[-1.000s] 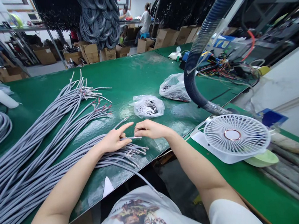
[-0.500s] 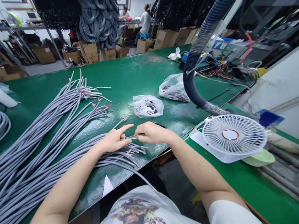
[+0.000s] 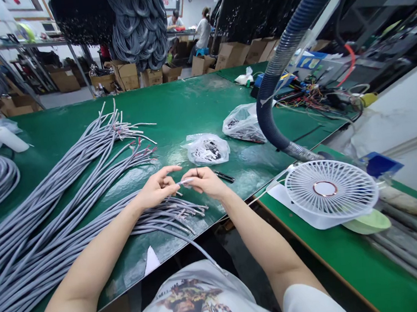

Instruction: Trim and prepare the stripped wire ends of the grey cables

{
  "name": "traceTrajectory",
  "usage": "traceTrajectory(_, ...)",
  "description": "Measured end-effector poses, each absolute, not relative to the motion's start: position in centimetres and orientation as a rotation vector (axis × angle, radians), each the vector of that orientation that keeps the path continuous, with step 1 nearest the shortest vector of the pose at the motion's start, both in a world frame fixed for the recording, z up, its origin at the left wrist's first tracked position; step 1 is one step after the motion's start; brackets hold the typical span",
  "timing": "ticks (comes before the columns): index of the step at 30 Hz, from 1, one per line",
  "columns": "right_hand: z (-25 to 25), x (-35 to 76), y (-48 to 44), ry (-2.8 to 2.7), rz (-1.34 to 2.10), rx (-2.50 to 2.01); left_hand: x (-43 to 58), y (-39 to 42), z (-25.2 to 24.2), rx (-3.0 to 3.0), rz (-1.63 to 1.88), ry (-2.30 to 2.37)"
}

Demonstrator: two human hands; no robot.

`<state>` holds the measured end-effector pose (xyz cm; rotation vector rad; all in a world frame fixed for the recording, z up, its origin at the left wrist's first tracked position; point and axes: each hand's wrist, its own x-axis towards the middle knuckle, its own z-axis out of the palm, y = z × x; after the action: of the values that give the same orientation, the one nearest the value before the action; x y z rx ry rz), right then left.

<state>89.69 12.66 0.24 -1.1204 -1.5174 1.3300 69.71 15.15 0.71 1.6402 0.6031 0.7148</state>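
Note:
My left hand (image 3: 155,189) is closed in a pinch, with its index finger reaching over the top. Opposite it, my right hand (image 3: 208,182) pinches with thumb and fingertips. Between them is the pale end of a grey cable (image 3: 184,182), small and partly hidden by the fingers. A bundle of grey cables (image 3: 125,215) lies under my left hand and forearm, its stripped ends (image 3: 190,210) just below my hands. A slim black tool (image 3: 224,176) lies on the table beside my right hand.
Two plastic bags of small parts (image 3: 208,149) (image 3: 244,124) stand beyond my hands. More grey cables (image 3: 65,173) spread to the left. A white fan (image 3: 329,188) and a flexible dark hose (image 3: 272,89) are at the right. Two people sit in the background.
My right hand has shifted slightly left and opened from a curled fist into a fingertip pinch. My left index finger is more bent, and the black tool shows more fully.

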Motion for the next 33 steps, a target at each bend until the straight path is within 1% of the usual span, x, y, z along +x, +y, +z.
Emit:
traceTrajectory(3,1.3,90.4,12.0,-1.535,1.007,-1.126,69.8,15.2,0.8,1.633,0.712,0.648)
traceTrajectory(7,2.8,91.3,10.9,-1.937,0.637,-1.124,69.9,15.1,0.6,1.682,0.672,0.676)
traceTrajectory(10,3.2,91.3,10.7,-2.137,0.495,-1.128,69.9,15.0,0.5,1.767,0.665,0.672)
traceTrajectory(12,3.3,91.2,10.8,-2.174,0.536,-1.126,69.9,14.9,0.5,1.859,0.651,0.664)
traceTrajectory(14,3.3,91.1,11.1,-2.131,0.684,-1.144,69.9,14.8,0.5,1.944,0.623,0.647)
traceTrajectory(16,3.0,91.0,11.6,-2.000,0.936,-1.178,69.9,14.8,0.6,1.986,0.583,0.623)
traceTrajectory(19,2.0,90.6,12.2,-1.646,1.406,-1.176,69.8,14.8,0.6,1.963,0.556,0.591)
traceTrajectory(20,1.5,90.4,12.4,-1.545,1.508,-1.162,69.7,14.8,0.7,1.929,0.564,0.580)
traceTrajectory(22,0.5,89.9,12.6,-1.420,1.608,-1.133,69.6,14.9,0.8,1.814,0.604,0.569)
traceTrajectory(24,-0.2,89.4,12.7,-1.345,1.582,-1.115,69.4,15.1,1.1,1.676,0.642,0.589)
traceTrajectory(28,0.1,89.0,12.6,-1.147,1.372,-1.025,69.5,15.3,1.7,1.508,0.670,0.655)
traceTrajectory(30,0.8,88.7,12.6,-1.164,1.290,-0.988,69.6,15.3,1.9,1.487,0.693,0.667)
traceTrajectory(33,1.4,87.6,12.5,-1.308,1.188,-1.058,69.9,15.2,1.9,1.481,0.732,0.678)
